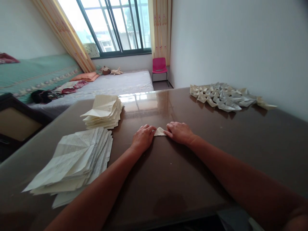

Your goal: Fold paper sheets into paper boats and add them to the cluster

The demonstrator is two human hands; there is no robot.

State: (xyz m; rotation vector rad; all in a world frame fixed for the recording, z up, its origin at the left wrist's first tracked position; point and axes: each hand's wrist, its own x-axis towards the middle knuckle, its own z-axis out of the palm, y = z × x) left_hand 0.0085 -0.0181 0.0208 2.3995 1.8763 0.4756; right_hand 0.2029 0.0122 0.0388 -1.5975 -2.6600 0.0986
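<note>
A small folded piece of paper (160, 132) lies at the middle of the brown table (168, 179), its top coming to a point and its lower edge straight. My left hand (143, 137) is closed on its left end, fingers curled. On the opposite end, my right hand (179, 132) pinches the paper between thumb and fingers. Both ends of the paper are hidden under the fingers. To the left of my left hand are a stack of creased white sheets (72, 157) and, behind it, a stack of creased cream sheets (103, 110).
Many folded paper boats (223, 96) crowd the table's far right, beside the white wall (235, 41). Past the table's far edge are a bed (130, 80) and a pink chair (159, 65). A dark wooden chair (19, 122) stands at the left edge.
</note>
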